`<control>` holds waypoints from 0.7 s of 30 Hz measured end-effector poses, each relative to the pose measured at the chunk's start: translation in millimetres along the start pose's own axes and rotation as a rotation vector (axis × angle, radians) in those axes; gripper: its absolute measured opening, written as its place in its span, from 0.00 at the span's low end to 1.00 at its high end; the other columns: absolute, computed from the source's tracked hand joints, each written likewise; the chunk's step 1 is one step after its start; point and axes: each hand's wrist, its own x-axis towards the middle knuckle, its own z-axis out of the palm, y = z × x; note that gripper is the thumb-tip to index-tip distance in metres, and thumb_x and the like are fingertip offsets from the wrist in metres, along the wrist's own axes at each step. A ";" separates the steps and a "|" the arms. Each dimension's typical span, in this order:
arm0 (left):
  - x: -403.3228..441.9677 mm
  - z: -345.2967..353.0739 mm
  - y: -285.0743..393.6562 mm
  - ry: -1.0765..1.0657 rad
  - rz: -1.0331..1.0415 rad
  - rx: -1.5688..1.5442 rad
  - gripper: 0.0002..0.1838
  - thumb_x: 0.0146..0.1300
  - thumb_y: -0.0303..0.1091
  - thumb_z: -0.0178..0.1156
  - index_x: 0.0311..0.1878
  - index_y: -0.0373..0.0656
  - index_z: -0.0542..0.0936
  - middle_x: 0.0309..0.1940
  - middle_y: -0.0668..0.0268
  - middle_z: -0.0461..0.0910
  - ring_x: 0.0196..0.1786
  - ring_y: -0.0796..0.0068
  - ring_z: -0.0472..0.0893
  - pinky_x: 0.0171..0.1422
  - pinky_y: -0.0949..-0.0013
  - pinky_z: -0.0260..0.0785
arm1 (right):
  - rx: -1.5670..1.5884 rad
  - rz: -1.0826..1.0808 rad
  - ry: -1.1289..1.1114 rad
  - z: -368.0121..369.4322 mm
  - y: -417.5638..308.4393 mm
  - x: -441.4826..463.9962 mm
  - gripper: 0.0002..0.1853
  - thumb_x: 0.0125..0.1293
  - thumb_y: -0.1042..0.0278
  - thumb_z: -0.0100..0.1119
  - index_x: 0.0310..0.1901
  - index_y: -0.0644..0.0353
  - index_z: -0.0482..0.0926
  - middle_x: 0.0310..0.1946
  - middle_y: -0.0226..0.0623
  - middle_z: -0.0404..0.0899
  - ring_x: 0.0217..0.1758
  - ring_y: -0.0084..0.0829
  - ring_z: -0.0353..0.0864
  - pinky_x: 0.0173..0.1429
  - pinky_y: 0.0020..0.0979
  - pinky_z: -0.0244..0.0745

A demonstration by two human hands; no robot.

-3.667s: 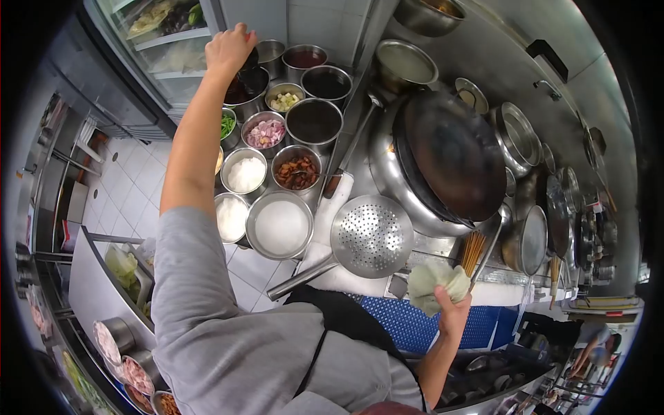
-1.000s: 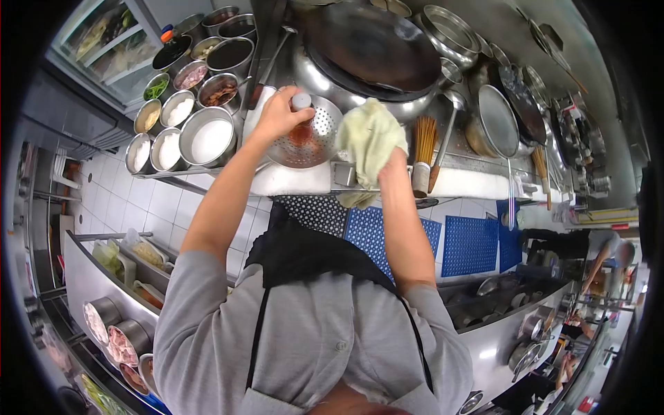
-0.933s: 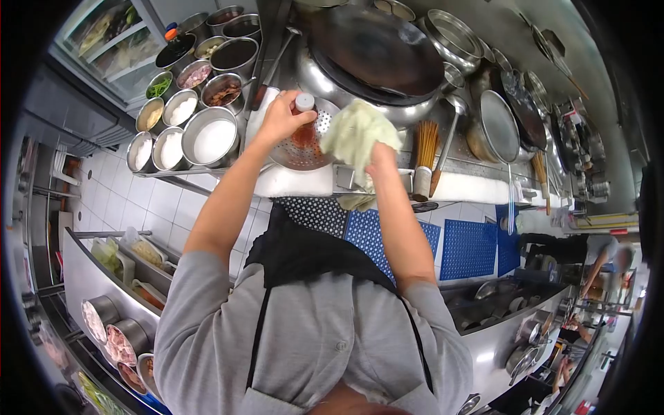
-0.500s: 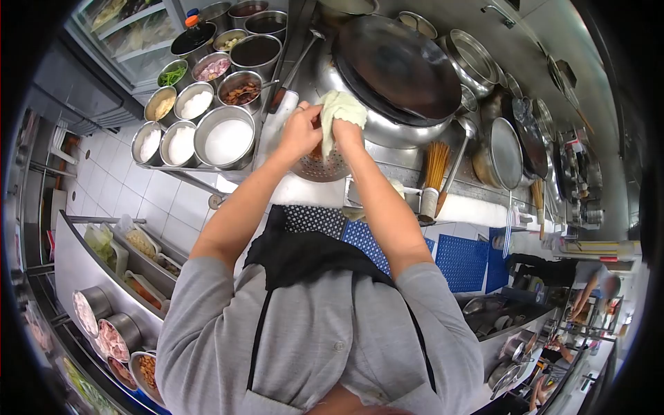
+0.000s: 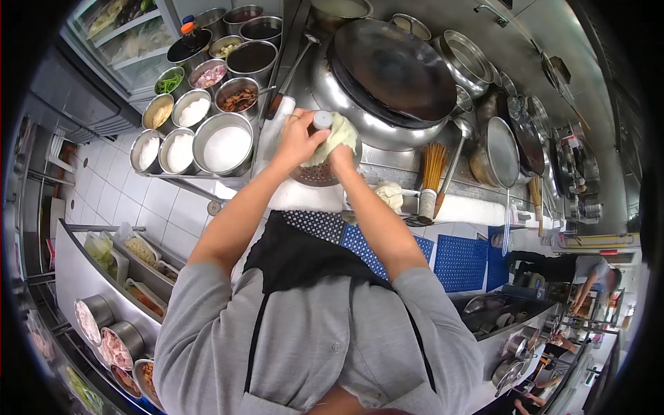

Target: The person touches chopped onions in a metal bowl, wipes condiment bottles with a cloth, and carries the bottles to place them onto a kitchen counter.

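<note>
My left hand (image 5: 297,140) is closed round a bottle with a grey-white cap (image 5: 322,120), whose body is mostly hidden. In my right hand (image 5: 342,159) is a pale green cloth (image 5: 342,131), pressed against the bottle's right side. Both hands are over a perforated steel strainer (image 5: 319,175), which lies on white towelling at the counter's front edge. Behind my hands a dark wok (image 5: 394,66) rests tilted on a round steel burner. A ladle (image 5: 294,66) lies left of the wok.
Steel containers of white powder (image 5: 225,146), dark sauce (image 5: 252,59) and chopped ingredients fill the left side. To the right are a bamboo brush (image 5: 432,173), another ladle (image 5: 462,131) and a pot (image 5: 499,152). A co-worker (image 5: 595,277) bends at the far right.
Since the earliest frame my left hand has come from the sauce containers to the strainer with a bottle. The cloth has moved from above the bottle's cap to its right side.
</note>
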 end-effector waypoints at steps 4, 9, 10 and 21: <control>5.6 -7.1 -12.4 -0.120 -0.024 -0.018 0.25 0.58 0.39 0.66 0.57 0.37 0.80 0.51 0.51 0.81 0.52 0.57 0.80 0.58 0.61 0.70 | -0.412 -0.117 -0.106 -7.7 -17.7 -16.1 0.24 0.71 0.58 0.50 0.66 0.60 0.70 0.66 0.46 0.71 0.70 0.46 0.67 0.73 0.39 0.59; 16.8 -8.1 -1.3 -0.147 -0.322 -0.339 0.25 0.62 0.52 0.59 0.48 0.37 0.84 0.46 0.48 0.84 0.49 0.49 0.82 0.57 0.57 0.72 | -0.440 -0.460 -0.170 -0.6 -35.7 -35.6 0.25 0.68 0.62 0.56 0.65 0.61 0.71 0.64 0.46 0.73 0.68 0.42 0.70 0.74 0.38 0.61; 19.4 -14.8 8.2 -0.172 -0.343 -0.175 0.24 0.64 0.52 0.59 0.44 0.38 0.86 0.43 0.49 0.85 0.48 0.51 0.84 0.56 0.56 0.73 | -0.455 -0.490 -0.226 2.8 -32.1 -30.9 0.25 0.68 0.62 0.57 0.65 0.61 0.71 0.63 0.46 0.74 0.67 0.42 0.71 0.73 0.38 0.62; 24.7 -10.3 17.7 -0.114 -0.263 -0.068 0.21 0.67 0.48 0.55 0.46 0.39 0.85 0.40 0.47 0.84 0.47 0.45 0.83 0.54 0.52 0.73 | 0.216 -0.124 -0.156 -13.3 -30.3 -14.5 0.20 0.73 0.66 0.55 0.64 0.61 0.72 0.56 0.35 0.77 0.59 0.32 0.76 0.64 0.32 0.71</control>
